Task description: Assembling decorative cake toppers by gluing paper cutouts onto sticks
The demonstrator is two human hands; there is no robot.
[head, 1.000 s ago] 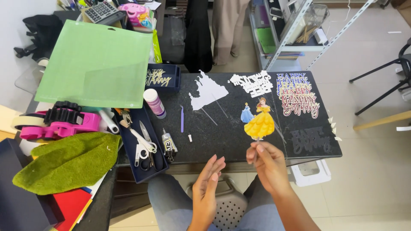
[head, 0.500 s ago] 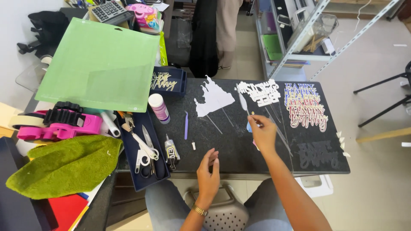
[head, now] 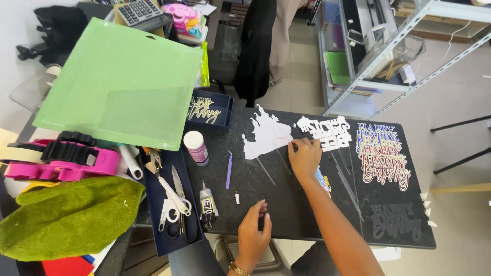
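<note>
My right hand (head: 305, 156) reaches across the black tabletop (head: 307, 214), and its fingertips pinch the right edge of a white castle cutout (head: 265, 135). A white lettering cutout (head: 327, 131) lies just beyond that hand. A small princess figure (head: 322, 180) lies flat, partly hidden under my right forearm. My left hand (head: 255, 232) hovers near the table's front edge with loosely spread fingers and nothing in it. A glue tube (head: 207, 202) and a purple tool (head: 229, 169) lie to its left.
Stacked coloured lettering cutouts (head: 382, 154) and a black one (head: 394, 223) lie at the right. A navy tray (head: 153, 240) holds scissors (head: 171, 204). A white-capped bottle (head: 196, 147), green cutting mat (head: 123, 84), pink tape dispenser (head: 61, 159) and green cloth (head: 66, 217) fill the left.
Both hands held the princess figure at the front edge; it now lies on the table. My right hand moved forward to the castle cutout while my left stayed near the front edge.
</note>
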